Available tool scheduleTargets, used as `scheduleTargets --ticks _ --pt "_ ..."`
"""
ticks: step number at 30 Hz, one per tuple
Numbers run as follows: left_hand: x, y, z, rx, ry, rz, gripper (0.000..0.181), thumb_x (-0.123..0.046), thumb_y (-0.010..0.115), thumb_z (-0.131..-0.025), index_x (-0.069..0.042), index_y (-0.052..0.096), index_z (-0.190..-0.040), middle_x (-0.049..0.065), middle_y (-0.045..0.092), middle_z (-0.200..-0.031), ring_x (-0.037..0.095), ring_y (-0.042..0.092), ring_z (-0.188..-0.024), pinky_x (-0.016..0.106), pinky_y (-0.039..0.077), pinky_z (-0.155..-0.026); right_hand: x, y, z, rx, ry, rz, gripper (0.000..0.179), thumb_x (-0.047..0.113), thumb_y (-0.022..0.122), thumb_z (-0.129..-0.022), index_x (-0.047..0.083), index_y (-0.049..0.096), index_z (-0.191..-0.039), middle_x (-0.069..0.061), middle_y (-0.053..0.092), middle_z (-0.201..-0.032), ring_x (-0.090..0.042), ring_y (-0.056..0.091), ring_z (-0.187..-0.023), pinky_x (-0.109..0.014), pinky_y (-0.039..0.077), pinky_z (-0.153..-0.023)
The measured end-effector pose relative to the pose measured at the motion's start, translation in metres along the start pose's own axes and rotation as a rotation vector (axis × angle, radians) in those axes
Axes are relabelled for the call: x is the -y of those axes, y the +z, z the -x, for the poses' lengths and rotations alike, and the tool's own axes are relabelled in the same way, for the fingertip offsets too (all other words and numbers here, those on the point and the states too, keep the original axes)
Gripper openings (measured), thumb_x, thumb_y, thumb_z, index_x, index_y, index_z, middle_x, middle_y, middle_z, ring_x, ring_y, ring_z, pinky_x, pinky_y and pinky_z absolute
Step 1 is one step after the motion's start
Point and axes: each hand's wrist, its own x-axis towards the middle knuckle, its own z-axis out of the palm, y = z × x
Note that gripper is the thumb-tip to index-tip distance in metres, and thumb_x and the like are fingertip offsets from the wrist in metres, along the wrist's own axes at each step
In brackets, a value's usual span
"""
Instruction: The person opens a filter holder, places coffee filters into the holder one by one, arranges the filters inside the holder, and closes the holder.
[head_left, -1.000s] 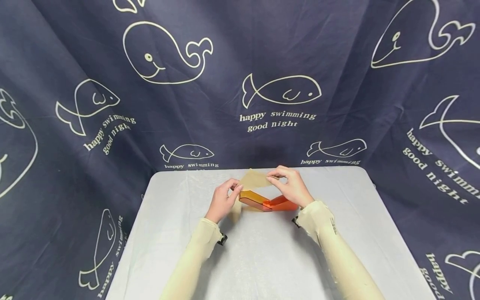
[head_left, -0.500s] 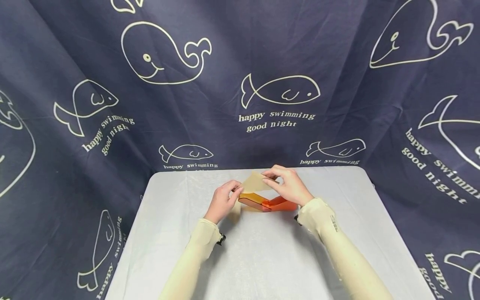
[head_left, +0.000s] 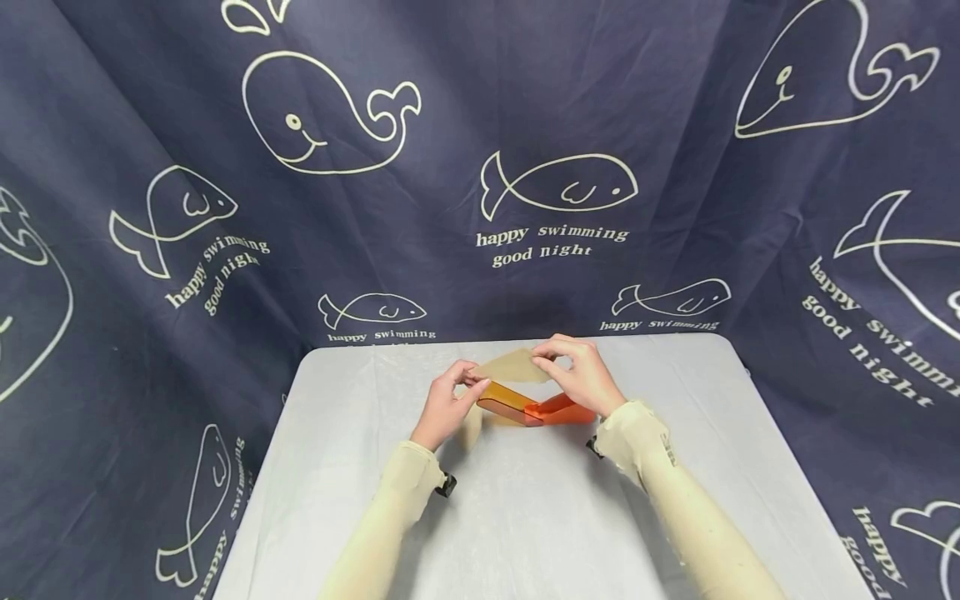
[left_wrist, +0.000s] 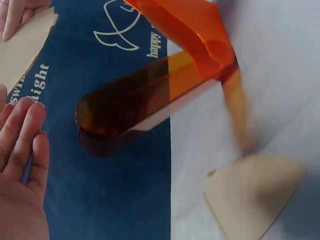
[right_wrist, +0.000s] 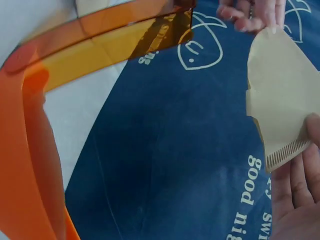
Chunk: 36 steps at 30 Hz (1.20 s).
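Note:
A tan cone-shaped paper coffee filter (head_left: 513, 367) is held up between both hands above the far part of the table. My right hand (head_left: 588, 379) pinches its right end; the right wrist view shows the thumb near the filter's crimped edge (right_wrist: 287, 155). My left hand (head_left: 442, 408) pinches the opposite corner with its fingertips. Just below and between the hands sits a translucent angled holder, with an amber arm (head_left: 504, 402) on the left and an orange arm (head_left: 566, 410) on the right. Another filter (left_wrist: 252, 195) lies near the holder, beside the left hand.
A white-covered table (head_left: 517, 508) spans the area under both forearms. Behind it and along the sides hangs a dark blue curtain (head_left: 555, 292) printed with whales, fish and lettering. A black band shows at each wrist.
My right hand shifts slightly left, then back right. The held filter tilts, then stretches out flatter between the hands. The holder and the other filter stay put.

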Motion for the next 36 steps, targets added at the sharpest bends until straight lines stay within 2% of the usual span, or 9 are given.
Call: scheduleTargets --ticks 7,12,14,19,23,26,30,33,36 --pt "-0.002 0.007 0.000 -0.043 -0.014 0.066 0.011 -0.024 0.071 -0.100 -0.014 0.075 -0.098 0.002 0.078 -0.091 0.014 0.071 -0.088 0.036 0.053 -0.086 -0.002 0.008 0.005 -0.042 0.058 -0.031 0.014 0.006 0.080 -0.089 0.014 0.080 -0.100 0.003 0.077 -0.094 -0.011 0.070 -0.086 -0.026 0.058 -0.081" --pt "-0.004 0.007 -0.002 -0.060 0.006 0.060 0.016 -0.024 0.068 -0.102 -0.013 0.076 -0.093 0.002 0.079 -0.088 0.018 0.072 -0.087 0.040 0.054 -0.083 -0.003 0.009 0.006 -0.021 0.082 -0.023 0.012 0.007 0.081 -0.089 0.013 0.079 -0.099 0.001 0.077 -0.094 -0.014 0.072 -0.086 -0.044 0.060 -0.083" --pt "-0.004 0.006 -0.002 -0.059 0.019 0.034 0.015 -0.023 0.068 -0.102 -0.014 0.075 -0.092 0.001 0.078 -0.087 0.017 0.072 -0.086 0.040 0.054 -0.083 -0.003 0.008 0.005 -0.003 0.074 -0.019 0.016 0.007 0.082 -0.088 0.012 0.077 -0.102 0.000 0.077 -0.093 -0.014 0.072 -0.085 -0.046 0.060 -0.083" --pt "-0.003 0.002 -0.004 -0.033 0.077 -0.090 0.013 -0.021 0.068 -0.102 -0.015 0.073 -0.091 -0.002 0.075 -0.085 0.012 0.069 -0.083 0.032 0.055 -0.082 0.001 0.004 -0.001 0.060 0.014 -0.020 0.032 0.009 0.082 -0.089 0.014 0.073 -0.120 0.001 0.076 -0.097 -0.013 0.070 -0.085 -0.038 0.060 -0.084" --pt "-0.002 0.001 -0.004 0.000 0.111 -0.146 0.011 -0.019 0.067 -0.102 -0.014 0.072 -0.093 -0.003 0.073 -0.085 0.011 0.067 -0.082 0.033 0.056 -0.077 0.003 0.002 -0.004 0.112 -0.015 -0.008 0.023 0.009 0.080 -0.090 0.017 0.078 -0.112 0.005 0.075 -0.094 -0.010 0.066 -0.081 -0.035 0.058 -0.079" --pt "-0.002 0.001 -0.003 0.004 0.094 -0.119 0.010 -0.020 0.068 -0.101 -0.014 0.072 -0.094 -0.003 0.073 -0.085 0.012 0.067 -0.084 0.041 0.057 -0.079 0.004 0.002 -0.005 0.130 -0.012 0.005 0.016 0.008 0.080 -0.090 0.019 0.080 -0.102 0.008 0.074 -0.092 -0.008 0.066 -0.080 -0.033 0.057 -0.077" --pt "-0.003 0.004 -0.002 0.002 0.040 -0.041 0.011 -0.022 0.071 -0.099 -0.013 0.069 -0.093 0.001 0.073 -0.088 0.016 0.069 -0.089 0.054 0.056 -0.087 0.006 0.003 -0.003 0.105 0.001 -0.001 0.016 0.006 0.080 -0.089 0.018 0.081 -0.100 0.007 0.075 -0.093 -0.008 0.069 -0.082 -0.030 0.057 -0.078" --pt "-0.003 0.008 -0.001 0.015 0.014 -0.024 0.014 -0.024 0.073 -0.098 -0.011 0.069 -0.094 0.004 0.074 -0.090 0.019 0.070 -0.092 0.057 0.054 -0.089 0.007 0.005 -0.002 0.068 0.009 -0.019 0.016 0.006 0.080 -0.090 0.017 0.081 -0.101 0.005 0.076 -0.094 -0.012 0.071 -0.084 -0.029 0.058 -0.079" --pt "-0.003 0.012 0.000 0.023 0.011 -0.046 0.016 -0.025 0.071 -0.099 -0.010 0.071 -0.093 0.005 0.075 -0.091 0.020 0.071 -0.094 0.056 0.055 -0.090 0.006 0.007 0.001 0.044 0.031 -0.036 0.014 0.008 0.079 -0.091 0.018 0.081 -0.101 0.005 0.076 -0.096 -0.012 0.071 -0.086 -0.027 0.058 -0.081"
